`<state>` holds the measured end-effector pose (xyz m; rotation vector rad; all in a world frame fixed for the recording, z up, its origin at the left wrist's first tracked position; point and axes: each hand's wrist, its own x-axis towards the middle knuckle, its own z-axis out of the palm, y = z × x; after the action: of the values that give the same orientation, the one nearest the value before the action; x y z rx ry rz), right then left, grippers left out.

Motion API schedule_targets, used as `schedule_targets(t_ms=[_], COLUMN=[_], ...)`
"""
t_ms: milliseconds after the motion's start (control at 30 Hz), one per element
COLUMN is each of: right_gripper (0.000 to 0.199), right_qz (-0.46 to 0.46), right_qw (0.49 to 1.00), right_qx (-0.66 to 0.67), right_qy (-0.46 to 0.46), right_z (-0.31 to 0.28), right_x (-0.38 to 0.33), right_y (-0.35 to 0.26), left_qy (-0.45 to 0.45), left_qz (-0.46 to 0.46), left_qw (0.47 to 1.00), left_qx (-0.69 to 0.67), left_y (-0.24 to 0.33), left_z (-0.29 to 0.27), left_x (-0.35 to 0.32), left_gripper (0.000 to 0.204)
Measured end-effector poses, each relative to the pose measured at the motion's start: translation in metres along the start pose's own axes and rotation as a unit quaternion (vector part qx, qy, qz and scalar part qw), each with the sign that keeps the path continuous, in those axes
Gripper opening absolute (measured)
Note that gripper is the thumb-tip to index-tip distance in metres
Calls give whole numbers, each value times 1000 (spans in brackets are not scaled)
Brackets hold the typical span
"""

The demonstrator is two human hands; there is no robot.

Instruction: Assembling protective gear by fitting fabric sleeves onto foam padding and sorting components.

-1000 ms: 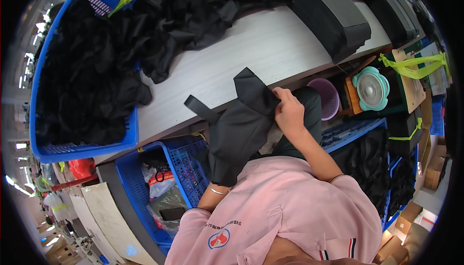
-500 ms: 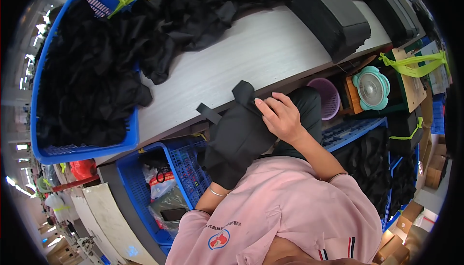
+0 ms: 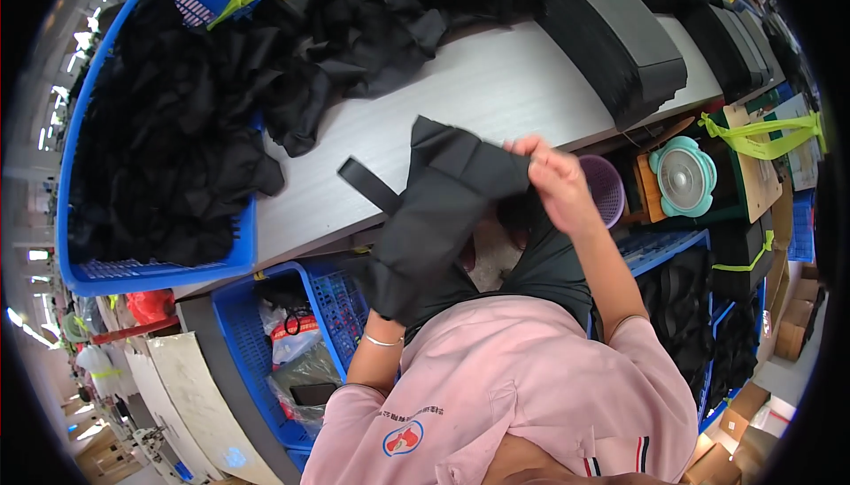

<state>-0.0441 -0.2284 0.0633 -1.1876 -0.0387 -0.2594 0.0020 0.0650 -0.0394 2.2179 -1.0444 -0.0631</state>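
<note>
A black fabric piece (image 3: 434, 211), shaped like a bag or sleeve, stretches over my lap at the table's near edge. A short strap loop (image 3: 370, 186) sticks out from its left side. My left forearm (image 3: 374, 359), with a bangle at the wrist, runs into the lower end of the fabric; the cloth covers the hand, so its fingers are hidden. My right hand (image 3: 558, 180) pinches the fabric's upper right corner and holds it out, slightly blurred.
A blue crate (image 3: 159, 281) heaped with black fabric stands on the grey table (image 3: 345, 153) at left. Stacked black panels (image 3: 611, 42) lie at the far right. Below are a second blue crate (image 3: 232, 326), a purple bin (image 3: 602, 188) and a teal fan (image 3: 683, 177).
My right hand has moved right and slightly up, drawing the fabric's corner with it. The fabric is spread wider and higher, and its strap loop sticks out farther.
</note>
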Motion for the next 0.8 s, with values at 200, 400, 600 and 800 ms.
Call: schedule_targets(t_ms=[200, 400, 600, 800], right_gripper=[16, 16, 20, 30], right_qz=[-207, -153, -124, -28], right_qw=[859, 857, 902, 791], right_qx=[-441, -406, -392, -599], right_qy=[156, 276, 134, 125], right_z=[-56, -18, 33, -10], right_x=[102, 39, 19, 36], right_y=[-7, 2, 34, 81], left_qy=[-37, 148, 252, -74], left_qz=[-272, -278, -126, -111], left_qw=[804, 797, 813, 893], left_qx=[-527, -515, -510, -429], left_y=[66, 46, 42, 28], left_z=[-11, -11, -17, -15], left_x=[63, 54, 138, 156], left_gripper=[41, 32, 42, 29])
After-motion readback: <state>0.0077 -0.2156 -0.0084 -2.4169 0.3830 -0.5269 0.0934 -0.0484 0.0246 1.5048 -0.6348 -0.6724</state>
